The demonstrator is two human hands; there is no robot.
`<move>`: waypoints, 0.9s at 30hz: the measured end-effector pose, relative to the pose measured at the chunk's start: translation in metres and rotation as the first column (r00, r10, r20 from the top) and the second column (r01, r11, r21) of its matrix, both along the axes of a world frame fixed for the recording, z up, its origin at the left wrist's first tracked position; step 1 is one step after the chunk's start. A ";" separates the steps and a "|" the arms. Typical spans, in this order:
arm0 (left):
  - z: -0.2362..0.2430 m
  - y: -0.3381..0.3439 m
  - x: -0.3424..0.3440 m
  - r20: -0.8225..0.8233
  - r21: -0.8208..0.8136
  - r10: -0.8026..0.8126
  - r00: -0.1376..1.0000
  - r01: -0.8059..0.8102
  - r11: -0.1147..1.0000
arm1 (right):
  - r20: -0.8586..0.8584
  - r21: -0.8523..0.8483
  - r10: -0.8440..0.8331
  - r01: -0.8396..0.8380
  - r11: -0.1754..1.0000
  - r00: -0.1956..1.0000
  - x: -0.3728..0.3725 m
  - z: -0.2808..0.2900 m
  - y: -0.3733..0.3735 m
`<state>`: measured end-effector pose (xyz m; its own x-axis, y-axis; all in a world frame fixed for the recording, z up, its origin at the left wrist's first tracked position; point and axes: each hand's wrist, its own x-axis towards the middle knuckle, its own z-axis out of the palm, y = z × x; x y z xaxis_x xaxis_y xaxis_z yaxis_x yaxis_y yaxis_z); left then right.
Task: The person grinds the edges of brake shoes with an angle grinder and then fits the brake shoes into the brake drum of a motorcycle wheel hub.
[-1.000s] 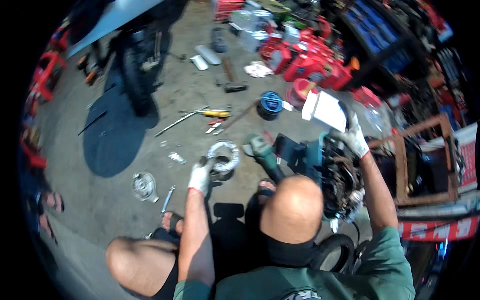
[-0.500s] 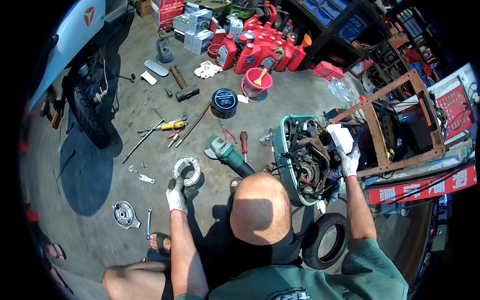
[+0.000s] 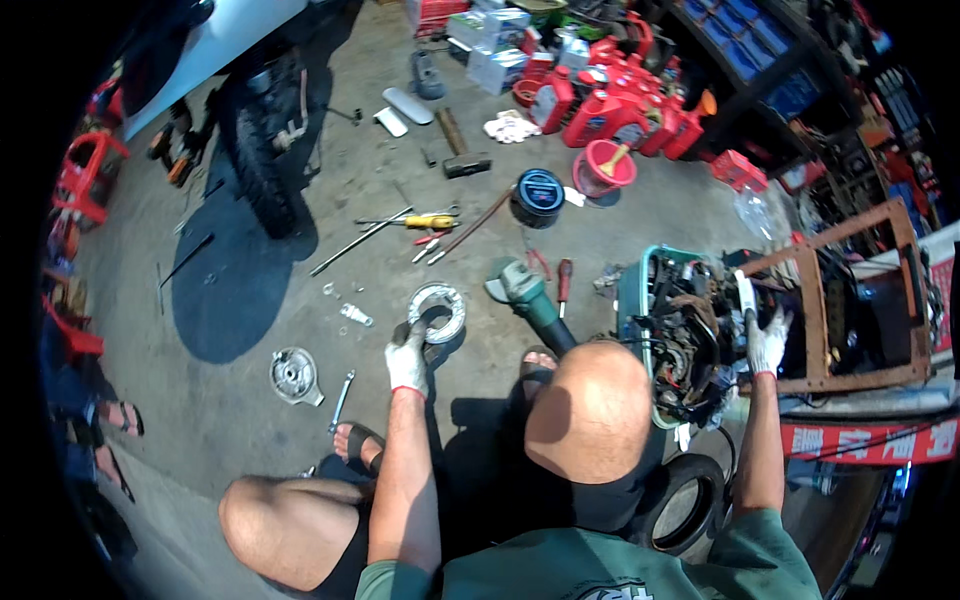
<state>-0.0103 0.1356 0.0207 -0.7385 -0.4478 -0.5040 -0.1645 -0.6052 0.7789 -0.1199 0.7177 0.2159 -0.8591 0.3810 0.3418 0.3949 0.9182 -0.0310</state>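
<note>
My gloved left hand (image 3: 408, 350) has its fingers closed on the near rim of a silver ring of curved brake shoes (image 3: 451, 304). My gloved right hand (image 3: 768, 338) is at the right side of a teal tub (image 3: 629, 300) full of dark, tangled parts, fingers apart just below a white box-like item (image 3: 746, 290); whether they touch it is unclear. A green angle grinder (image 3: 530, 305) and red-handled screwdriver (image 3: 564, 285) lie between my hands. A round silver hub plate (image 3: 295, 375) and a wrench (image 3: 342, 398) lie left of my left hand.
Tools (image 3: 430, 222), a hammer (image 3: 465, 165), black tub (image 3: 538, 198) and pink bucket (image 3: 604, 167) are ahead, before red bottles (image 3: 600, 110). A motorcycle wheel (image 3: 260, 175) stands left, a rusty frame (image 3: 810, 310) right, a loose tyre (image 3: 680, 505) near me. Another person's feet (image 3: 125, 418) show far left.
My right hand has lowered from holding the white box up high to beside the tub, its fingers now spread below it. My left hand stays on the silver ring. The view has swung about.
</note>
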 end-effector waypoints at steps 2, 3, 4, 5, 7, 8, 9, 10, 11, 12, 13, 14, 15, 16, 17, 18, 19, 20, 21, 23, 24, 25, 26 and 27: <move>-0.002 0.000 -0.001 0.022 0.013 0.030 0.999 -0.030 0.999 | -0.149 0.045 0.240 -0.236 0.971 0.959 0.001 0.003 -0.044; -0.004 0.002 -0.002 0.036 -0.028 0.056 0.998 -0.055 0.998 | -0.209 0.014 0.408 -0.414 0.910 0.889 -0.003 -0.002 -0.069; -0.006 0.002 -0.001 0.024 -0.016 0.069 0.997 -0.069 0.998 | -0.199 -0.072 0.479 -0.500 0.863 0.855 -0.002 -0.016 -0.096; -0.008 0.001 -0.002 0.092 -0.175 0.051 0.994 -0.034 0.984 | -0.281 -0.410 0.506 -0.579 0.705 0.815 0.000 -0.036 -0.125; -0.010 0.002 0.000 0.120 -0.287 0.045 0.992 -0.008 0.958 | -0.057 -0.394 0.609 -0.578 0.714 0.791 -0.005 -0.079 -0.175; -0.010 0.003 0.001 0.157 -0.317 0.048 0.987 0.004 0.948 | 0.005 -0.484 0.589 -0.514 0.708 0.808 -0.008 -0.107 -0.201; -0.010 0.003 0.003 0.141 -0.276 0.044 0.989 -0.003 0.961 | 0.081 -0.577 0.555 -0.415 0.704 0.828 -0.007 -0.133 -0.224; -0.009 0.001 0.004 0.150 -0.373 0.021 0.988 0.037 0.927 | 0.074 -0.526 0.602 -0.482 0.701 0.795 -0.005 -0.157 -0.244; -0.009 0.001 0.006 0.136 -0.367 0.033 0.990 0.020 0.930 | 0.229 -0.457 0.590 -0.450 0.767 0.774 -0.008 -0.177 -0.258; -0.008 0.000 0.007 0.119 -0.325 0.038 0.992 0.003 0.946 | 0.334 -0.452 0.575 -0.409 0.793 0.747 -0.014 -0.194 -0.269; -0.008 -0.001 0.007 0.166 -0.417 0.034 0.985 0.039 0.908 | 0.383 -0.491 0.593 -0.387 0.780 0.708 -0.021 -0.208 -0.278; -0.007 -0.002 0.010 0.183 -0.484 0.031 0.983 0.063 0.873 | 0.465 -0.507 0.579 -0.334 0.794 0.670 -0.026 -0.220 -0.285; -0.008 -0.002 0.010 0.182 -0.513 0.051 0.982 0.050 0.857 | 0.382 -0.539 0.627 -0.388 0.748 0.679 -0.027 -0.232 -0.291; -0.008 -0.002 0.010 0.227 -0.494 0.058 0.972 0.063 0.867 | 0.328 -0.553 0.647 -0.416 0.722 0.689 -0.027 -0.241 -0.297; -0.009 -0.001 0.012 0.253 -0.534 0.050 0.966 0.096 0.840 | 0.293 -0.563 0.648 -0.421 0.711 0.703 -0.029 -0.248 -0.301; -0.010 -0.001 0.013 0.282 -0.573 0.062 0.957 0.116 0.811 | 0.285 -0.570 0.654 -0.424 0.703 0.701 -0.032 -0.253 -0.305; -0.011 0.001 0.014 0.229 -0.549 0.092 0.969 0.051 0.834 | 0.298 -0.575 0.641 -0.403 0.712 0.707 -0.034 -0.256 -0.307; -0.013 0.003 0.014 0.231 -0.510 0.113 0.966 0.021 0.860 | 0.313 -0.579 0.626 -0.380 0.722 0.714 -0.036 -0.258 -0.308; -0.016 0.005 0.015 0.192 -0.521 0.133 0.972 -0.014 0.853 | 0.323 -0.580 0.623 -0.371 0.725 0.712 -0.039 -0.258 -0.310; -0.022 0.007 0.014 0.179 -0.508 0.150 0.972 -0.039 0.860 | 0.309 -0.612 0.642 -0.370 0.699 0.702 -0.040 -0.254 -0.307; -0.026 0.007 0.012 0.170 -0.487 0.156 0.973 -0.055 0.871 | 0.321 -0.621 0.635 -0.350 0.701 0.703 -0.042 -0.252 -0.307; -0.030 0.006 0.010 0.160 -0.473 0.162 0.974 -0.069 0.879 | 0.241 -0.675 0.684 -0.388 0.628 0.689 -0.039 -0.249 -0.306; -0.034 0.007 0.009 0.171 -0.450 0.169 0.971 -0.076 0.890 | 0.228 -0.674 0.710 -0.418 0.609 0.666 -0.036 -0.247 -0.305; -0.037 0.007 0.008 0.114 -0.438 0.205 0.972 -0.136 0.889 | 0.224 -0.676 0.724 -0.431 0.597 0.652 -0.031 -0.245 -0.305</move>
<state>-0.0026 0.1430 -0.0161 -0.5605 -0.7562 -0.3376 -0.2268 -0.2519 0.9408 -0.1505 0.4129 -0.0290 -0.9376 -0.2768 -0.2106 -0.1188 0.8239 -0.5542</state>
